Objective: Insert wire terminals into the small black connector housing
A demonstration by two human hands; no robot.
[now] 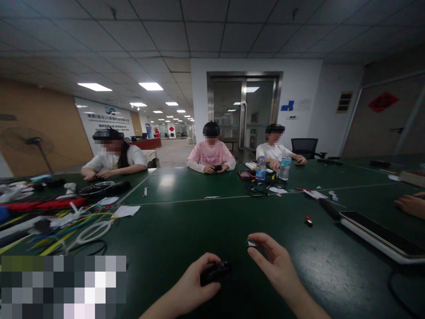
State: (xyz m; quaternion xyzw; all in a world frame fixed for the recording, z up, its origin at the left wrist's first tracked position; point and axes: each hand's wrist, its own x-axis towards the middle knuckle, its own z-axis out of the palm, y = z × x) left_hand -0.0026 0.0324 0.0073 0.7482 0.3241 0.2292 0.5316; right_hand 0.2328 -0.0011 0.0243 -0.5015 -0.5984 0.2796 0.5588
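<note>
My left hand [191, 283] is closed around a small black device [216, 272] with a rounded body, low over the green table. Its exact kind is too dark to make out. To the right of it, my right hand [275, 259] pinches a small white-and-dark piece [251, 243] between thumb and fingertips, held apart from the device. Further off on the right lies a small red-and-black object [308, 221].
The green table [172, 226] spreads ahead. Cables [94, 232] and tools clutter its left side. Water bottles [284, 168] stand at the back; a flat dark-screened device [381, 235] lies right. Several people sit around, one person's hand [411, 204] at the right edge.
</note>
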